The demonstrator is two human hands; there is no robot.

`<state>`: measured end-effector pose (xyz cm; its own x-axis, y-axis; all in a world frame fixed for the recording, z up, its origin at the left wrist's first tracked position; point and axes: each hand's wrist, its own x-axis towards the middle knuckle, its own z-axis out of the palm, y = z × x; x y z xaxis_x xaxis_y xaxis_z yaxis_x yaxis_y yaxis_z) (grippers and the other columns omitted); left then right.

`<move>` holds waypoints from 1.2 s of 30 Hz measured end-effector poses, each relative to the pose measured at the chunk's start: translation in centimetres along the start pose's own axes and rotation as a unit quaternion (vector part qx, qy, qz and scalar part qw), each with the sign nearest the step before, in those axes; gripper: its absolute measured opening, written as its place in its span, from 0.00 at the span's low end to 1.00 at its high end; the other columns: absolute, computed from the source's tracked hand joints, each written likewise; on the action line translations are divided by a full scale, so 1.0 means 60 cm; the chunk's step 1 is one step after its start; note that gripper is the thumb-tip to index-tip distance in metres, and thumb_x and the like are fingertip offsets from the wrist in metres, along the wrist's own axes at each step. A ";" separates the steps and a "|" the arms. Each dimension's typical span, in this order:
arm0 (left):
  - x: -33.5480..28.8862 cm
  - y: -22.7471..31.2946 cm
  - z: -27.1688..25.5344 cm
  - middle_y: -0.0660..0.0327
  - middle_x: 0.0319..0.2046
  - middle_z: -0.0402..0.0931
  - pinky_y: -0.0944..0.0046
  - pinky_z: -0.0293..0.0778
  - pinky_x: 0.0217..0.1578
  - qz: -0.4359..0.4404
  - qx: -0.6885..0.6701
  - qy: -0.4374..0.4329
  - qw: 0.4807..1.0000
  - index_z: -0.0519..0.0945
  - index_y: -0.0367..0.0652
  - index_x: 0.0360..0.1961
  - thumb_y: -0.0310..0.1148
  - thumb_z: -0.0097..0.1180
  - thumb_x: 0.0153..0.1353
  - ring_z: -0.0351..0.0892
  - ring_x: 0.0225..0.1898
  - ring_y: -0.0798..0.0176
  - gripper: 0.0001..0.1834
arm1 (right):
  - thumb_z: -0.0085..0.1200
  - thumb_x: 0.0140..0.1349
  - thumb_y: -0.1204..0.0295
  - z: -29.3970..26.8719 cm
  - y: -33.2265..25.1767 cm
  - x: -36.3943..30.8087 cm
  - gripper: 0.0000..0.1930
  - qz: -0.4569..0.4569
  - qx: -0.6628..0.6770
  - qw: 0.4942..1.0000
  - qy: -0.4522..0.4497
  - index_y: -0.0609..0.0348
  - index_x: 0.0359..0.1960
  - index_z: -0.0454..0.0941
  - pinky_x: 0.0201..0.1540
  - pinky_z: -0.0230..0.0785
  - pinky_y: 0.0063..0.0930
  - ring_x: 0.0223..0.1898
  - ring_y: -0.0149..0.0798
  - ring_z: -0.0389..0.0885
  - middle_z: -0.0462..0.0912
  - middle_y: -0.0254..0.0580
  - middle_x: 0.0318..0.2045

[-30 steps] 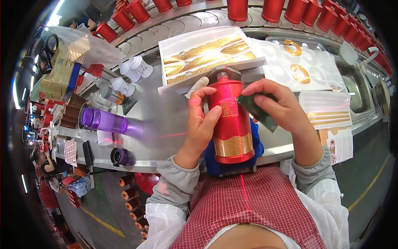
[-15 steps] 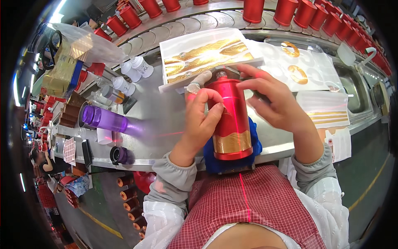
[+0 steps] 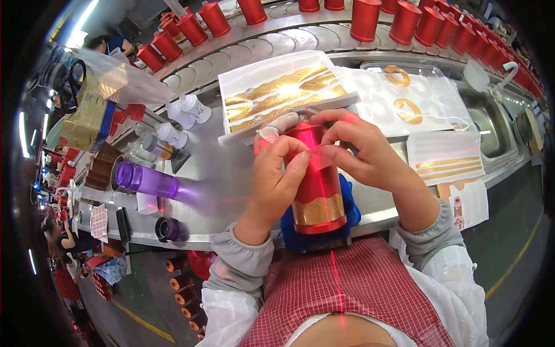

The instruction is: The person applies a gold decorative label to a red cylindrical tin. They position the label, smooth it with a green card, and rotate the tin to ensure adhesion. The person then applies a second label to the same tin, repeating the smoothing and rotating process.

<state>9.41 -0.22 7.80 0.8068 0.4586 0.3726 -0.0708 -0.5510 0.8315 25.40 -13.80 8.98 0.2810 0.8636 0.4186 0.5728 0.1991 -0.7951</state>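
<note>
A red bottle (image 3: pixel 314 188) with a wavy gold band near its base lies tilted on a blue cloth (image 3: pixel 351 215) at the bench's front edge, its neck pointing away from me. Over its upper body, my left hand (image 3: pixel 276 176) pinches a small, thin translucent film (image 3: pixel 322 158) between thumb and forefinger. One of that hand's fingers has a pale wrap and reaches beside the neck. From the other side, my right hand (image 3: pixel 361 147) has its thumb and fingertips closed at the same film. A red laser line runs down the bottle. The film's exact outline is hard to make out.
Behind the bottle are gold decal sheets (image 3: pixel 283 89); a sheet with gold rings (image 3: pixel 428 115) and gold strips (image 3: pixel 450 168) lie right. A purple flask (image 3: pixel 151 179) and white bottles (image 3: pixel 195 109) stand left. Red bottles (image 3: pixel 366 20) line the conveyor; a sink (image 3: pixel 491 124) is far right.
My right hand has come in from the bottle's right side, and its spread fingers have closed in a pinch beside the left fingertips. My left hand keeps its pinch. The view has shifted slightly.
</note>
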 end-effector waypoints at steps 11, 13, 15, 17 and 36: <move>-0.004 -0.009 0.018 0.62 0.27 0.75 0.63 0.61 0.48 -0.076 -0.150 0.057 0.984 0.78 0.41 0.30 0.32 0.54 0.62 0.66 0.39 0.64 0.07 | 0.60 0.60 0.71 -0.005 0.005 -0.013 0.06 0.014 0.022 0.999 -0.026 0.59 0.32 0.78 0.42 0.72 0.31 0.46 0.41 0.77 0.77 0.46 0.49; -0.005 -0.004 0.016 0.60 0.29 0.75 0.61 0.61 0.48 -0.073 -0.139 0.048 0.986 0.78 0.41 0.30 0.31 0.54 0.61 0.66 0.40 0.61 0.06 | 0.60 0.60 0.71 -0.013 0.003 -0.017 0.06 0.020 0.011 1.000 -0.020 0.58 0.33 0.78 0.42 0.73 0.32 0.47 0.44 0.77 0.77 0.46 0.48; -0.004 0.002 0.012 0.58 0.31 0.75 0.58 0.61 0.49 -0.032 -0.069 0.046 0.996 0.78 0.41 0.30 0.30 0.55 0.59 0.67 0.41 0.58 0.05 | 0.60 0.60 0.71 -0.026 0.004 -0.018 0.05 -0.003 -0.027 1.000 0.006 0.58 0.34 0.79 0.43 0.72 0.33 0.47 0.44 0.77 0.77 0.47 0.48; 0.002 0.007 0.005 0.55 0.36 0.76 0.55 0.61 0.51 0.047 0.057 0.043 0.996 0.78 0.41 0.30 0.30 0.55 0.58 0.68 0.43 0.55 0.04 | 0.61 0.58 0.72 -0.041 -0.014 -0.012 0.06 -0.035 -0.073 0.996 0.031 0.56 0.36 0.80 0.49 0.70 0.36 0.49 0.46 0.76 0.77 0.47 0.49; -0.071 -0.040 0.052 0.49 0.69 0.51 0.56 0.55 0.67 -0.142 -0.320 0.041 0.936 0.43 0.35 0.73 0.42 0.56 0.66 0.56 0.69 0.54 0.46 | 0.59 0.56 0.63 -0.260 0.497 0.119 0.08 0.242 -0.531 0.804 0.115 0.52 0.33 0.81 0.52 0.70 0.49 0.53 0.52 0.72 0.75 0.41 0.47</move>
<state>7.98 -3.05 2.93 0.8000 0.5902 0.1077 -0.2188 0.1199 0.9684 56.52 -8.93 -4.90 0.7345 0.5870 0.3406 0.6527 -0.7485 -0.1173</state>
